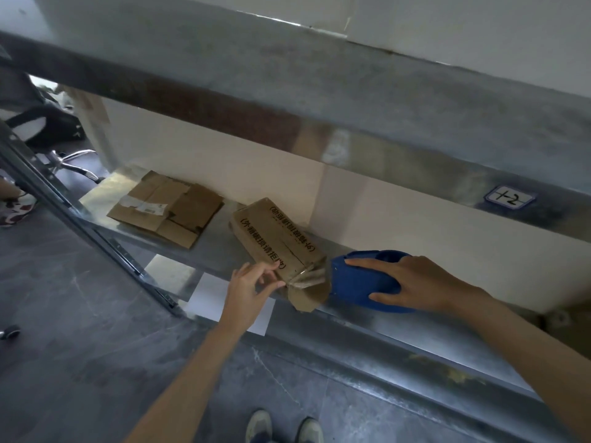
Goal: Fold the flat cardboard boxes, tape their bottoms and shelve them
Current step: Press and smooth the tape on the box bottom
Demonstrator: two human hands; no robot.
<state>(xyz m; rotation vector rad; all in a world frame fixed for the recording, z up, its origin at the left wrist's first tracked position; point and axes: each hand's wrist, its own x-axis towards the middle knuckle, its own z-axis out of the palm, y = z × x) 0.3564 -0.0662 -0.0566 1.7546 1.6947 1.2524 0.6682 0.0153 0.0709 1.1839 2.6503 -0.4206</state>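
Note:
A folded brown cardboard box (277, 240) with black printed characters lies on the lower metal shelf (399, 327), its taped end flaps toward me. My left hand (252, 282) pinches the box's near left corner with thumb and fingers. Right of the box sits a blue tape dispenser (358, 282). My right hand (412, 282) grips it from above, index finger stretched along its top, thumb curled on its near side. A stack of flat cardboard boxes (168, 207) lies further left on the same shelf.
An upper metal shelf (319, 100) with a label reading 1-2 (510, 198) overhangs the work area. A slanted shelf upright (96, 231) stands at left. An office chair base (70, 161) and another person's shoe (16, 209) are at far left. My feet (284, 426) stand on grey floor.

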